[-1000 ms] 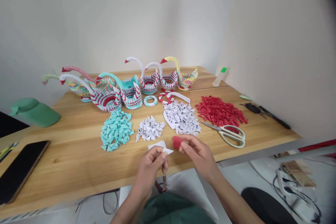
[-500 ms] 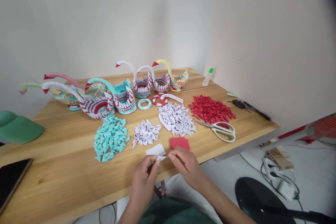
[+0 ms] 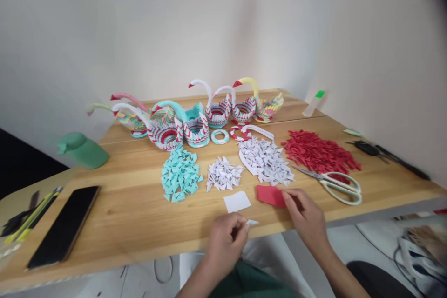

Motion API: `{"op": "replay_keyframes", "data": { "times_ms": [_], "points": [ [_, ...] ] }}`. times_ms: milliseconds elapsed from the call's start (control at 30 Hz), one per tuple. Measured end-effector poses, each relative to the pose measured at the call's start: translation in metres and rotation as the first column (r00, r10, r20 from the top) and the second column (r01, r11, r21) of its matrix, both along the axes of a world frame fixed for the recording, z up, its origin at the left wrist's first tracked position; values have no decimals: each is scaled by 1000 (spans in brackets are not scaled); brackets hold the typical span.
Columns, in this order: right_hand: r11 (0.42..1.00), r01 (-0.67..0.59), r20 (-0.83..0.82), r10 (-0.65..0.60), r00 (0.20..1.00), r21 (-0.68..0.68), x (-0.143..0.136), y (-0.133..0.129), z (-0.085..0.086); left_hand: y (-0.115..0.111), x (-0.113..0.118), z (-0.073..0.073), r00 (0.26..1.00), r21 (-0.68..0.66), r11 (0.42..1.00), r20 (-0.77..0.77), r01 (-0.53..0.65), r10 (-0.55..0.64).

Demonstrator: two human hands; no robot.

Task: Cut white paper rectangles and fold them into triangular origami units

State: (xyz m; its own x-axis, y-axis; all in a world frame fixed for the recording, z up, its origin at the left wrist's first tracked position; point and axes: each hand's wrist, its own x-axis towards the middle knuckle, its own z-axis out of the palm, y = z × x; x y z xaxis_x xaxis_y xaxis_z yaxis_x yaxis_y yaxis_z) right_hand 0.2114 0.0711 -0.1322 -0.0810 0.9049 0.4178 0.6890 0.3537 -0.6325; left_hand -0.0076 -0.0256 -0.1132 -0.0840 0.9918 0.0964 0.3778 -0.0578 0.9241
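Here, at the far left edge of the table (image 3: 115,223), some pens (image 3: 33,209) lie beside a black phone (image 3: 64,226). A green cap (image 3: 84,150) rests farther back near the left rear corner. Along the rear edge stands a row of folded-paper swans (image 3: 195,118), with a small teal ring (image 3: 220,136) just in front of them. Nearer the front lie three heaps of folded triangles: a teal pile (image 3: 179,176), a small white pile (image 3: 223,174) and a larger white pile (image 3: 265,162). A white paper slip (image 3: 237,201) lies flat near the front edge.

The left hand (image 3: 225,242) hovers over the front edge, its fingertips pinched on a small folded white piece (image 3: 251,222). To its right, the right hand (image 3: 305,212) rests on the table with fingertips touching a red paper slip (image 3: 270,195), which lies flat just beside the white slip; whether the fingers actually grip it I cannot tell.

Beyond the right hand, a red pile (image 3: 319,151) of triangles spreads toward the right edge, with scissors (image 3: 335,184) lying closed in front of it. A bottle with a green cap (image 3: 314,102) stands at the right rear corner, and dark tools (image 3: 384,153) lie along the right edge.
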Motion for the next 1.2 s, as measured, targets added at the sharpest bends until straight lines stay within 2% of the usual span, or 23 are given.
{"op": "replay_keyframes", "data": {
  "times_ms": [267, 500, 667, 833, 967, 1067, 1133, 1200],
  "points": [
    [983, 174, -29, -176, 984, -56, 0, -2, -6, -2, -1, 1, 999, -10, 1000, 21, 28, -28],
    [974, 209, -83, -216, 973, -83, -2, -2, -8, -2, 1, -1, 999, 47, 998, 35, -38, 37],
    [991, 117, -115, -123, 986, -58, -1, -3, -6, -3, 6, -2, 988, 75, 987, 69, -140, 135],
    [998, 7, -133, -16, 991, -62, 2, -4, -3, -3, 6, -3, 964, -9, 983, 197, -183, 181],
    [996, -73, -186, 62, 981, -55, 5, -6, 0, -2, 5, -1, 905, -112, 972, 357, -205, 231],
    [994, -100, -295, 83, 952, -42, 4, -15, 7, -1, 12, 7, 849, -150, 957, 443, -249, 290],
    [984, -178, -375, 152, 914, -33, 2, -24, 17, 1, 23, 16, 838, -149, 965, 479, -217, 262],
    [937, -347, -404, 303, 863, -38, -3, -32, 29, 4, 35, 26, 856, -142, 984, 490, -109, 166]
  ]
}}
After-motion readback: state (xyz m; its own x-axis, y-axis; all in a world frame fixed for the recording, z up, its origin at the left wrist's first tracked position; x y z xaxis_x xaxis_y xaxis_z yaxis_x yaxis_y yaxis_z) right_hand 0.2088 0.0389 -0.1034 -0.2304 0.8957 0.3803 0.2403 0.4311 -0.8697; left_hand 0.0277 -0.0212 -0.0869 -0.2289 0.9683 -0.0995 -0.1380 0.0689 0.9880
